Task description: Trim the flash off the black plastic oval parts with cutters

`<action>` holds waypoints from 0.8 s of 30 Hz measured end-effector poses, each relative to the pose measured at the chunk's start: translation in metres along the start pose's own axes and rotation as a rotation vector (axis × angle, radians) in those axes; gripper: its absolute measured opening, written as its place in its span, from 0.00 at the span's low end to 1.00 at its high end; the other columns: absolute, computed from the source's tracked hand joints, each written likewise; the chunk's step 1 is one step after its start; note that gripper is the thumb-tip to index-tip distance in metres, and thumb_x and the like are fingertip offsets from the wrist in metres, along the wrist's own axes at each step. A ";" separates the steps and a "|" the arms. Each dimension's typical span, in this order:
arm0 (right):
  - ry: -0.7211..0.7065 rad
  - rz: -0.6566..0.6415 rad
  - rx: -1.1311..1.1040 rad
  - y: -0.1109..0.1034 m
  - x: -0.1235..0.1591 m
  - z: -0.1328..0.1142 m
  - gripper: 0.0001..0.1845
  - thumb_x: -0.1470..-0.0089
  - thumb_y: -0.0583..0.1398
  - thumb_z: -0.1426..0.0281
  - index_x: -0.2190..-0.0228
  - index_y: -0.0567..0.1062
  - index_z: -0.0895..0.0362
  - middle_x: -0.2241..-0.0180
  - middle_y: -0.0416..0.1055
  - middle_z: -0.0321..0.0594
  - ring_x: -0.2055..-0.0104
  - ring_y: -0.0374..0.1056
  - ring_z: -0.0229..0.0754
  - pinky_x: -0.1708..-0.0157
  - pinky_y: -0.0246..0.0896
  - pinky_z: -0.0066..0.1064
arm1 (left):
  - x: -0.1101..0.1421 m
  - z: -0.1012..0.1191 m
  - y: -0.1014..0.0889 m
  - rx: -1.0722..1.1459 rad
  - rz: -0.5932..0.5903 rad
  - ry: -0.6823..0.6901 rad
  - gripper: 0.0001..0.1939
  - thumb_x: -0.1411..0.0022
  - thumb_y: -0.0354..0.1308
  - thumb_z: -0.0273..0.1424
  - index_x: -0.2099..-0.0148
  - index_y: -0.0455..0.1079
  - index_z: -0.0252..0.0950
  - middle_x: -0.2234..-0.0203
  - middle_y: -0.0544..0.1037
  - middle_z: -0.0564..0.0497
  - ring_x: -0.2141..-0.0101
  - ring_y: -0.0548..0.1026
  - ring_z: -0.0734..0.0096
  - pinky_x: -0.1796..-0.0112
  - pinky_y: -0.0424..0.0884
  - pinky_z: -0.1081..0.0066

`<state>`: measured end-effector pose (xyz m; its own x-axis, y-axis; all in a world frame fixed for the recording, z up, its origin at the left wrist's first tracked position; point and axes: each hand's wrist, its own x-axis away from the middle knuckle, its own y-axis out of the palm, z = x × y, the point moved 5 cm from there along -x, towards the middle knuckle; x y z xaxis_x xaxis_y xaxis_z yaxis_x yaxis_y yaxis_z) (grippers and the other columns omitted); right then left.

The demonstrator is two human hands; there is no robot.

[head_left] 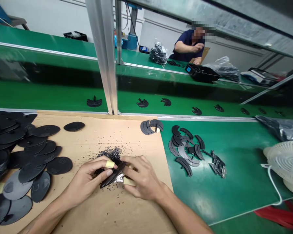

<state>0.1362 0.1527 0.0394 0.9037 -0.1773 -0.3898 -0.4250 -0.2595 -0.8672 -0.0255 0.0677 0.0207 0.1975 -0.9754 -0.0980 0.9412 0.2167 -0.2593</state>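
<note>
My left hand (88,178) and my right hand (143,177) both pinch a curved black plastic piece (112,175) above a tan cardboard sheet (112,211). Two fingers, one on each hand, wear pale tape. Black plastic crumbs (109,154) lie in a heap just beyond my fingers and scatter around them. Flat black plastic discs (46,130) overlap in a loose pile to the left of my left hand. A small stack of black arcs (150,126) sits at the cardboard's far corner.
More black arcs and strips (185,150) lie on a green conveyor (236,175) to my right, beside a white fan (286,165). Beyond an aluminium post (107,55), black pieces line a further green belt, where a seated person (188,47) works near a black crate (201,73).
</note>
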 end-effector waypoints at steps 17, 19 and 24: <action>0.033 0.016 -0.051 -0.004 -0.001 -0.001 0.17 0.44 0.58 0.69 0.53 0.72 0.58 0.46 0.73 0.50 0.53 0.70 0.48 0.57 0.63 0.39 | -0.008 0.040 -0.027 -0.386 -0.141 0.254 0.10 0.30 0.54 0.30 0.57 0.77 0.37 0.66 0.78 0.47 0.66 0.76 0.70 0.66 0.72 0.74; 0.033 0.050 -0.066 -0.006 -0.003 0.002 0.18 0.43 0.58 0.70 0.51 0.72 0.58 0.47 0.73 0.52 0.52 0.70 0.49 0.57 0.63 0.40 | -0.014 0.046 -0.036 -0.468 -0.160 0.262 0.13 0.28 0.51 0.32 0.57 0.77 0.35 0.66 0.78 0.46 0.65 0.76 0.69 0.64 0.71 0.73; -0.003 0.132 -0.059 -0.006 -0.010 0.010 0.17 0.40 0.59 0.72 0.50 0.72 0.57 0.48 0.74 0.53 0.53 0.72 0.50 0.59 0.66 0.42 | -0.050 0.058 -0.091 -0.747 -0.142 0.285 0.16 0.28 0.50 0.35 0.60 0.78 0.34 0.64 0.79 0.44 0.61 0.76 0.66 0.58 0.71 0.68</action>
<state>0.1300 0.1658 0.0459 0.8399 -0.2103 -0.5003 -0.5423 -0.2896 -0.7887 -0.1049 0.0939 0.1048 -0.0826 -0.9695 -0.2307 0.5009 0.1597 -0.8506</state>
